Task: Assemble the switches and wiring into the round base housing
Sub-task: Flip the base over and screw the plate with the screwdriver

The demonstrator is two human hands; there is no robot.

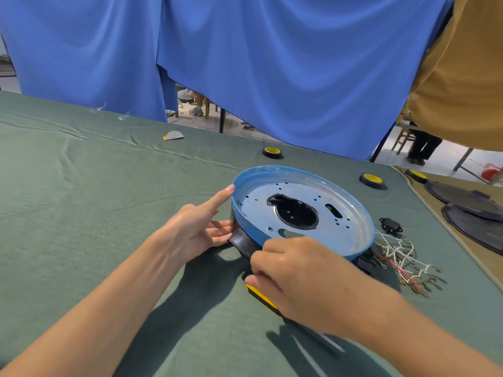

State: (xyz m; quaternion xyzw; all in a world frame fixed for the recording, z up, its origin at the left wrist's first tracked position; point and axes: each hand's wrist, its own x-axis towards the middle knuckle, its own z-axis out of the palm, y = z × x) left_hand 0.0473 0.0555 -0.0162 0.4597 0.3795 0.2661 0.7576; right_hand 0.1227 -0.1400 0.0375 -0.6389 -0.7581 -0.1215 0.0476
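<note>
Blue round base housing (255,210) sits tilted on the tabletop (109,200), left hand (196,227) with fingers straight against its 9 o'clock rim, right hand (304,276) pinching a black strip (242,242) at 7 o'clock, best pulled taut and pressed flat.

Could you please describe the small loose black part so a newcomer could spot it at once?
Start at the round blue housing in the middle of the green cloth. Just off its right rim, beyond the tangle of white and red wires, lies the small black part. Unlike the tape rolls farther back, it is boxy, with a mounting ear on each side.
</note>
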